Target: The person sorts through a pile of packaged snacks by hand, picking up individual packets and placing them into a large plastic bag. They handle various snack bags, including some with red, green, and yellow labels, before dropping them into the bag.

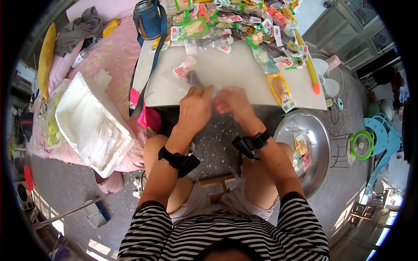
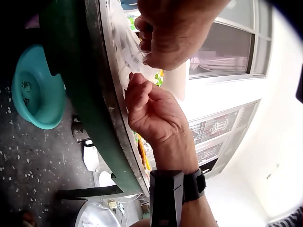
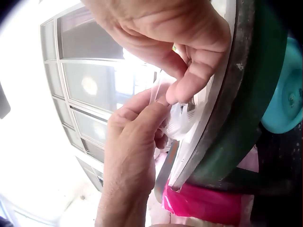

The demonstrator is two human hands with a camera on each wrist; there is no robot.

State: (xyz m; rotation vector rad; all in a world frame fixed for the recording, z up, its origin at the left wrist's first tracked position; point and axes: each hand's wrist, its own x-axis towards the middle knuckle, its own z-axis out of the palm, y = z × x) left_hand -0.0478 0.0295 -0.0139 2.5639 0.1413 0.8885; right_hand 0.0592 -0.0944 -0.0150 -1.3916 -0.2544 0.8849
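A terrazzo floor [image 1: 213, 148] speckled with pale chips lies under a smooth, off-white worktop [image 1: 244, 65]. At the worktop's near edge, the left hand [image 1: 193, 108] and the right hand [image 1: 235, 102] meet, each pinching a thin, clear plastic bag [image 3: 177, 124] between thumb and fingertips. The pinches sit close together, probably because film so slick and limp gives little to hold and puckers between wider grips. The bag droops in soft, glossy creases below the fingertips, just over that edge; whether its mouth is open, I cannot tell.

Glossy, flat plastic pouches [image 1: 196, 28] with red, white and green printing are heaped on the worktop's far side, which gives the hands room nearer the body. A yellow-edged, clear-fronted packet [image 1: 281, 91] lies at its right front edge. Right of the worktop, on the floor, a round, shiny metal basin [image 1: 320, 161] holds more packets, seemingly set within easy reach. To its left, a rectangular white foam box [image 1: 128, 143] lined with crinkled film rests on pink, floral bedding [image 1: 115, 56].
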